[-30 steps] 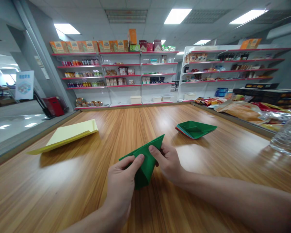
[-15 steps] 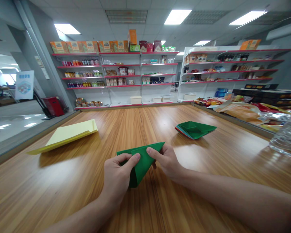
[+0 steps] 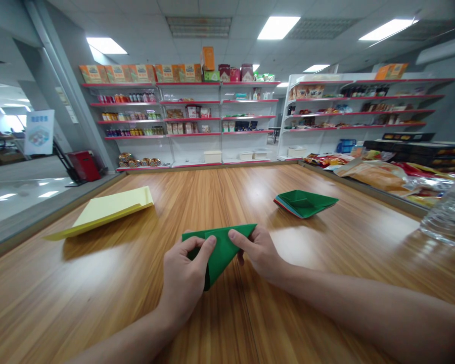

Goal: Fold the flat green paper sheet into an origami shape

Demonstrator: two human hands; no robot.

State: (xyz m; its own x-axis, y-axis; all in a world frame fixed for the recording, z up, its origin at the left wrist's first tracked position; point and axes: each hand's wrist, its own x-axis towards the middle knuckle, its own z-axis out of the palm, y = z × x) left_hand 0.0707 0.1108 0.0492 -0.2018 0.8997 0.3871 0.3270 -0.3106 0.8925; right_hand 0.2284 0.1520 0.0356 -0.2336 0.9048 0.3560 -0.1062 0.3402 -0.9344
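Observation:
A folded sheet of green paper (image 3: 223, 248) is held up just above the table by both hands, its long edge on top and a point hanging down. My left hand (image 3: 187, 275) pinches its left part, thumb on the near face and fingers partly hidden behind. On the right side my right hand (image 3: 261, 253) grips it near the upper corner, with the thumb in front and the fingers behind. Farther back to the right lies a stack of folded paper (image 3: 305, 205), green on top with red and blue edges below.
Sheets of yellow paper (image 3: 106, 210) lie at the left on the wooden table (image 3: 129, 313). A clear plastic bottle (image 3: 449, 217) is at the right edge, near snack bags (image 3: 375, 174) and black boxes (image 3: 420, 149). Stocked shelves (image 3: 189, 101) stand behind.
My left thumb has shifted slightly left on the green paper, and the paper's lower point has moved up a little. Both hands keep their hold.

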